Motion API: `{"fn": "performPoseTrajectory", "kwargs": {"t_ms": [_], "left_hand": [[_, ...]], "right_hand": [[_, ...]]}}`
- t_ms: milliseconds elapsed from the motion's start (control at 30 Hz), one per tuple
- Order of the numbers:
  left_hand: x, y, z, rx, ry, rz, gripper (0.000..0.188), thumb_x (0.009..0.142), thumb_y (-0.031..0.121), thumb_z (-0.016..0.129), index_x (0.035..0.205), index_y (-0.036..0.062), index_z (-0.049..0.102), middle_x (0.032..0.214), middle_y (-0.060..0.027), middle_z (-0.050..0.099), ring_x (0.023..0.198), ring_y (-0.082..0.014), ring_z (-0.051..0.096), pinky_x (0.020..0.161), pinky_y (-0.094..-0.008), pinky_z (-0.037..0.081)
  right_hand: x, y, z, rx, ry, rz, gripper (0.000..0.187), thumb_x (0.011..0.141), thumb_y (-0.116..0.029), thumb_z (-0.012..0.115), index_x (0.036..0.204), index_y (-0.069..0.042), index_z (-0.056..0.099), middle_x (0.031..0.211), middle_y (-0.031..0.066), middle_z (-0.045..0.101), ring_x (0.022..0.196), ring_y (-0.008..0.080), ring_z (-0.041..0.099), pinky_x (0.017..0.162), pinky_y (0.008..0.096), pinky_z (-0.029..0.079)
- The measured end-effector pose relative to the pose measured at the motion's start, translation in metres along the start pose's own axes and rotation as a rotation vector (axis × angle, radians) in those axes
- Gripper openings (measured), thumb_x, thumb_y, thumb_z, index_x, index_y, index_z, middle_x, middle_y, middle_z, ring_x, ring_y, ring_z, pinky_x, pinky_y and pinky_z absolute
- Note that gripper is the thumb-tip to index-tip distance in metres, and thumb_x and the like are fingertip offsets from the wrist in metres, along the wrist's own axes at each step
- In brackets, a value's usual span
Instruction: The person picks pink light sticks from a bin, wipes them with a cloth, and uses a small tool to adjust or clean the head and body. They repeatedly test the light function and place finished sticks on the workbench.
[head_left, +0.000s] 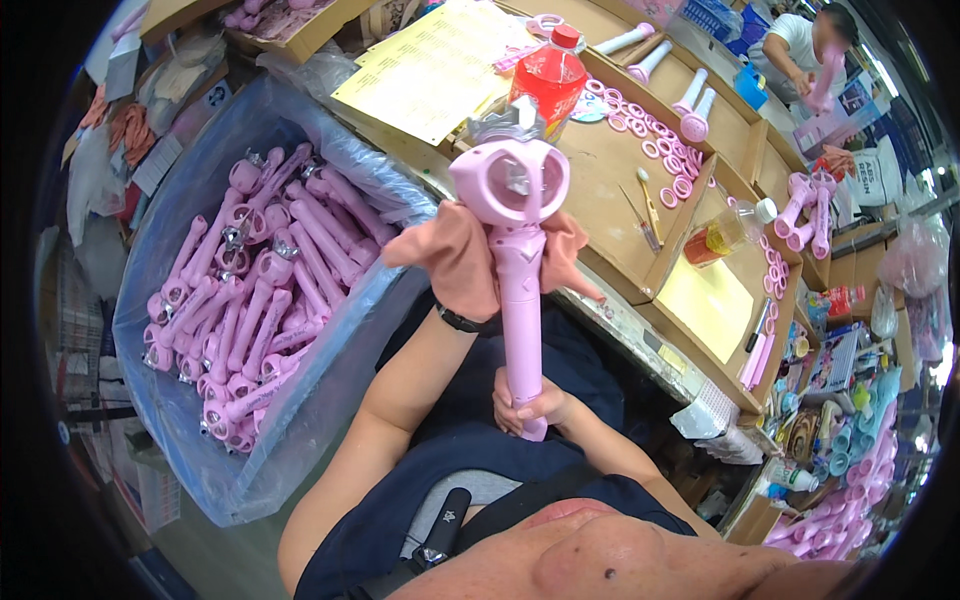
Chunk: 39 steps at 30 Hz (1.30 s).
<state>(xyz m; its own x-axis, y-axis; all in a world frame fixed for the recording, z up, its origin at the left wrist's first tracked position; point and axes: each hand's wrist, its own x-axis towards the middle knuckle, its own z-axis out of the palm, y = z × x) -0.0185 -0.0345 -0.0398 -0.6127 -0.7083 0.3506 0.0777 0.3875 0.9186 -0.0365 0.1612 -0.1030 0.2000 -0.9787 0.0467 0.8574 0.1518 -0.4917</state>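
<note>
Upright in front of me is a pink toy wand (520, 290) with a round, open-sided head and a silver crown on top. My right hand (532, 402) is closed around the lower end of its handle. A salmon-coloured cloth (445, 255) is wrapped behind the wand's neck and sticks out on both sides. My left hand, above a dark wristband (463, 319), is in this cloth and presses it against the wand; the cloth hides its fingers. Beyond the wand's head stands a red-labelled bottle (550, 80).
At left, a blue plastic-lined bin (370, 300) holds many pink wands (270, 270). The cardboard-tray bench (600, 220) carries pink rings (670, 160), a brush (650, 205), an amber-liquid bottle (722, 235) and yellow paper sheets (425, 75). Another person (800, 55) works at the far right.
</note>
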Motion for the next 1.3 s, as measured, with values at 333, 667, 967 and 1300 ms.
{"fn": "performPoseTrajectory", "kwargs": {"t_ms": [333, 667, 967, 1300], "left_hand": [[0.005, 0.02, -0.003, 0.491, -0.28, 0.42, 0.029, 0.078, 0.023, 0.065, 0.104, 0.0094, 0.06, 0.105, -0.0111, 0.062, 0.103, -0.0296, 0.056, 0.1, -0.0377, 0.041], [-0.013, 0.038, 0.014, 0.086, -0.155, 0.243, 0.069, 0.081, 0.011, 0.074, 0.138, 0.0008, 0.036, 0.108, -0.0067, 0.065, 0.097, -0.0182, 0.064, 0.088, -0.0288, 0.05], [-0.006, 0.004, 0.004, 0.31, -0.092, 0.183, 0.029, 0.095, 0.012, 0.052, 0.122, 0.0013, 0.055, 0.112, -0.0126, 0.061, 0.105, -0.0253, 0.059, 0.093, -0.0349, 0.046], [0.002, -0.031, 0.011, -0.634, -0.345, -0.154, 0.041, 0.095, 0.029, 0.052, 0.128, 0.0045, 0.048, 0.118, -0.0101, 0.057, 0.105, -0.0228, 0.058, 0.093, -0.0351, 0.047]], "right_hand": [[0.01, -0.09, 0.063, -1.343, 0.945, -0.51, 0.032, 0.085, -0.019, 0.071, 0.108, 0.001, 0.061, 0.104, 0.0169, 0.067, 0.088, 0.0281, 0.067, 0.077, 0.0397, 0.053], [0.06, -0.153, 0.043, -1.442, 0.809, -0.697, 0.065, 0.084, -0.012, 0.069, 0.141, 0.002, 0.042, 0.13, 0.0159, 0.055, 0.121, 0.0208, 0.054, 0.101, 0.0345, 0.044], [0.054, -0.155, 0.014, -0.905, 0.627, -0.844, 0.062, 0.093, -0.023, 0.063, 0.146, -0.005, 0.037, 0.134, 0.0142, 0.052, 0.125, 0.0201, 0.05, 0.102, 0.0378, 0.041], [0.048, -0.167, 0.036, -1.705, 0.693, -0.821, 0.054, 0.084, -0.022, 0.073, 0.131, -0.004, 0.056, 0.136, 0.0227, 0.051, 0.127, 0.0362, 0.048, 0.106, 0.0416, 0.039]]}}
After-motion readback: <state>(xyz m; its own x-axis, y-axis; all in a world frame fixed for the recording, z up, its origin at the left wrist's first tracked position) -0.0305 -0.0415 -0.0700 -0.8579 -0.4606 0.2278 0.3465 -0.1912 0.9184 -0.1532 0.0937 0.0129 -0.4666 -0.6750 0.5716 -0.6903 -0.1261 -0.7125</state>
